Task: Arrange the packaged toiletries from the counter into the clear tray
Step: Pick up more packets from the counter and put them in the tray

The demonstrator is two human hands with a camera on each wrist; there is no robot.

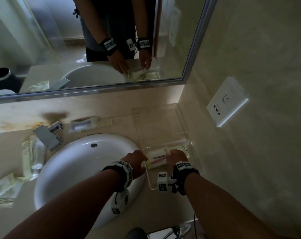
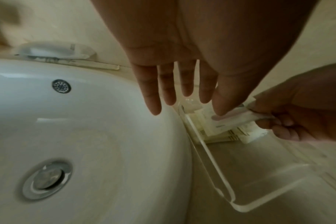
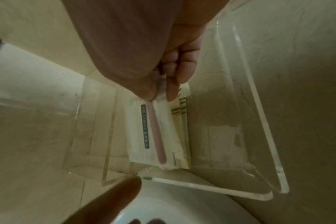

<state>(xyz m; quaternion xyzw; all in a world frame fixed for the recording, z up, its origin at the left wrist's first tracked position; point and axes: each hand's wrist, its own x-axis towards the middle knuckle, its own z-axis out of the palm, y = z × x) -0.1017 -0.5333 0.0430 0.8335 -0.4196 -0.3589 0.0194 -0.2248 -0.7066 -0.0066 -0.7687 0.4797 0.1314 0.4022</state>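
Wrapped packets [image 1: 34,152] still lie on the table left of the sink [image 1: 87,169], beside the tap [image 1: 48,135]. The left hand [image 2: 175,84] hovers flat, fingers straight, gripping nothing. The right hand [image 3: 163,78] pinches one end of a toothbrush packet [image 3: 155,133] over the clear tray [image 3: 259,136]; it looks light, crinkly and slippery.
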